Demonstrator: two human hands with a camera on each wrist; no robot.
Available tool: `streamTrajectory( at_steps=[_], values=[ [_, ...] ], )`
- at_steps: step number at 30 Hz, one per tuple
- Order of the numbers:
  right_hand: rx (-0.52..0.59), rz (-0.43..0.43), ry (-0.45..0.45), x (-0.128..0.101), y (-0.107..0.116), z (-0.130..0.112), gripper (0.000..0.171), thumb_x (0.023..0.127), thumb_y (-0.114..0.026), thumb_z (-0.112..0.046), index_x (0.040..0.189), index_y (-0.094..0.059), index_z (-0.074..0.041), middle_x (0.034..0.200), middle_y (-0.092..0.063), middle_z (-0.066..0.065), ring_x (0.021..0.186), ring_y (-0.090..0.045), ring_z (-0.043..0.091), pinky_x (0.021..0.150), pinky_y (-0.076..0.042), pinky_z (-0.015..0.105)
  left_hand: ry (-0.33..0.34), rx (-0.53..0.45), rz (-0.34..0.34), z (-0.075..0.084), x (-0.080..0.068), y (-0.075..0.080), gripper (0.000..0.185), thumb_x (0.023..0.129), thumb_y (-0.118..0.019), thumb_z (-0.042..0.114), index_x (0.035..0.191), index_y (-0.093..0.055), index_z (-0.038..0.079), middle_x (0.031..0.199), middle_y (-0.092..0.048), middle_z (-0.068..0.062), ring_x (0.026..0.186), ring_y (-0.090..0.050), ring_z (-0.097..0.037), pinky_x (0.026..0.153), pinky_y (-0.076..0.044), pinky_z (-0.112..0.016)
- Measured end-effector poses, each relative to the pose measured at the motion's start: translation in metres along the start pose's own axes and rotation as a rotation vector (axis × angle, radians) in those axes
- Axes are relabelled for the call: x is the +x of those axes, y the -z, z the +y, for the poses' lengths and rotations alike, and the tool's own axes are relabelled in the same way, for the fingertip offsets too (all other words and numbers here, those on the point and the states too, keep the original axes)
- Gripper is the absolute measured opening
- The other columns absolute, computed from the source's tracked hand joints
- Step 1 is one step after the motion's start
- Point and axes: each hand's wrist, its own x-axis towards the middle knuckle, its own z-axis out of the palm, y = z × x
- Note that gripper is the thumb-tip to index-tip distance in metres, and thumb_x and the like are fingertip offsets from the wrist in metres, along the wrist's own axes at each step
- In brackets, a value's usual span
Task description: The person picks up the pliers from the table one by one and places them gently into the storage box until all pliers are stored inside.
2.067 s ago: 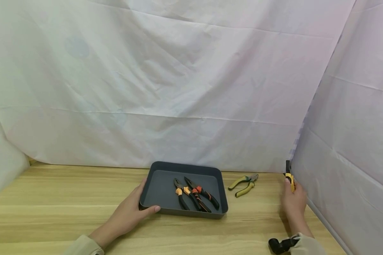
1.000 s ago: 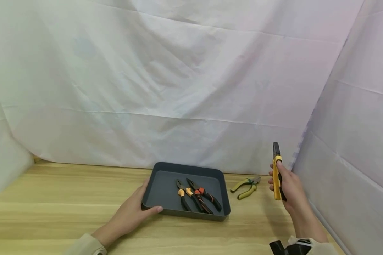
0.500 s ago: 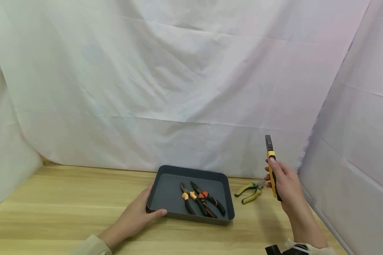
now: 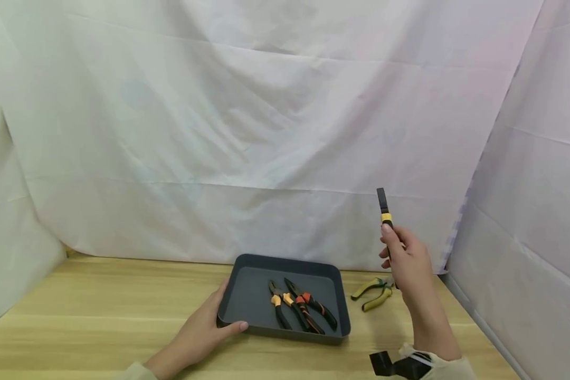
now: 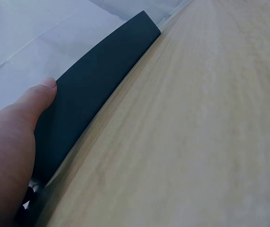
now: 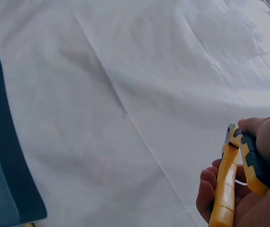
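Observation:
My left hand [image 4: 201, 328] grips the near left corner of a dark grey tray [image 4: 241, 298], thumb over its front wall. In the left wrist view, the thumb lies against the tray's outer wall [image 5: 97, 80]. My right hand [image 4: 412, 264] is raised above the table, holding yellow-and-black pliers [image 4: 382, 203] by the handles, nose up. Both handles of these pliers [image 6: 227, 189] show spread in the right wrist view. Inside the tray lie pliers with orange-yellow and black handles [image 4: 276, 302] and long-nose pliers with red-and-black handles [image 4: 319, 309].
Green-yellow pliers [image 4: 377, 304] lie on the wooden table [image 4: 100, 306] right of the tray, partly behind my right hand. White cloth [image 4: 195, 132] hangs behind the table, and more cloth [image 4: 541, 211] closes off the right side. A black device [image 4: 410, 365] is strapped to my right wrist.
My right hand lifted the yellow-and-black pliers from the table's far right and moved left and up, now above the green-yellow pliers. My left hand keeps its grip on the tray.

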Motion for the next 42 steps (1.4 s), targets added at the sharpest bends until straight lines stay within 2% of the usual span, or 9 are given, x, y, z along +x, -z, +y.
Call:
streamTrajectory(
  at_steps=[7,12,17,20,27,30,37,39,42],
  values=[
    [-0.046,-0.024,0.023,0.0,-0.015,0.003,0.07,0.102,-0.043,-0.062,0.145,-0.052,-0.008,0.109,-0.059,0.013,0.078,-0.058,0.017,0.068,-0.054,0.027,-0.004,0.016,0.0,-0.001,0.001,0.005,0.115,0.08,-0.07,0.071,0.165,-0.011,0.021,0.168,-0.026,-0.013,0.15,-0.036,-0.04,0.113,-0.039,-0.062],
    [-0.078,-0.006,0.083,0.002,-0.026,0.002,0.068,0.102,-0.045,-0.061,0.144,-0.053,-0.008,0.113,-0.061,0.015,0.086,-0.059,0.021,0.068,-0.053,0.025,0.0,0.008,-0.002,-0.003,0.001,0.007,0.114,0.08,-0.07,0.071,0.165,-0.01,0.024,0.168,-0.025,-0.012,0.15,-0.035,-0.04,0.113,-0.038,-0.063],
    [-0.119,-0.004,0.132,0.002,-0.03,0.001,0.064,0.102,-0.047,-0.059,0.142,-0.056,-0.01,0.106,-0.062,0.016,0.082,-0.058,0.023,0.062,-0.051,0.028,-0.013,0.011,0.001,-0.003,0.004,0.007,0.112,0.08,-0.069,0.072,0.165,-0.01,0.029,0.168,-0.026,-0.01,0.15,-0.036,-0.039,0.112,-0.039,-0.063],
    [-0.144,-0.019,0.142,0.001,-0.032,0.003,0.063,0.102,-0.048,-0.058,0.142,-0.056,-0.011,0.107,-0.06,0.015,0.08,-0.055,0.023,0.06,-0.049,0.03,-0.018,0.014,-0.002,-0.003,0.004,0.008,0.111,0.081,-0.069,0.072,0.165,-0.01,0.029,0.168,-0.027,-0.01,0.15,-0.036,-0.04,0.111,-0.04,-0.063],
    [-0.183,-0.032,0.17,0.003,-0.038,0.005,0.063,0.102,-0.049,-0.057,0.141,-0.057,-0.008,0.115,-0.06,0.015,0.082,-0.053,0.024,0.063,-0.046,0.029,-0.019,0.014,-0.006,-0.002,0.003,0.01,0.109,0.082,-0.069,0.071,0.164,-0.01,0.031,0.168,-0.026,-0.009,0.15,-0.036,-0.04,0.111,-0.041,-0.063],
    [-0.195,-0.034,0.182,0.004,-0.04,0.005,0.063,0.102,-0.051,-0.056,0.14,-0.057,-0.006,0.12,-0.061,0.016,0.09,-0.055,0.027,0.068,-0.046,0.03,-0.018,0.019,-0.004,-0.002,0.002,0.01,0.109,0.082,-0.069,0.071,0.164,-0.01,0.031,0.168,-0.026,-0.01,0.149,-0.037,-0.04,0.11,-0.041,-0.063],
    [-0.243,-0.043,0.21,0.002,-0.046,0.006,0.064,0.102,-0.052,-0.055,0.139,-0.058,-0.004,0.129,-0.061,0.017,0.107,-0.059,0.032,0.085,-0.053,0.045,-0.018,0.017,-0.007,0.0,0.001,0.012,0.109,0.082,-0.07,0.07,0.165,-0.01,0.029,0.168,-0.026,-0.011,0.149,-0.037,-0.041,0.11,-0.041,-0.063],
    [-0.25,-0.046,0.218,0.002,-0.047,0.006,0.064,0.102,-0.052,-0.055,0.138,-0.059,-0.003,0.128,-0.061,0.017,0.107,-0.059,0.032,0.086,-0.053,0.047,-0.015,0.018,-0.008,0.001,0.001,0.012,0.11,0.082,-0.07,0.07,0.165,-0.01,0.028,0.168,-0.026,-0.011,0.15,-0.036,-0.041,0.111,-0.04,-0.063],
    [-0.258,-0.05,0.228,0.002,-0.049,0.007,0.063,0.101,-0.053,-0.055,0.137,-0.06,-0.004,0.125,-0.062,0.016,0.104,-0.058,0.031,0.082,-0.052,0.043,-0.013,0.018,-0.009,0.002,0.001,0.012,0.11,0.082,-0.07,0.07,0.165,-0.01,0.028,0.168,-0.026,-0.011,0.15,-0.036,-0.041,0.111,-0.04,-0.063]
  ],
)
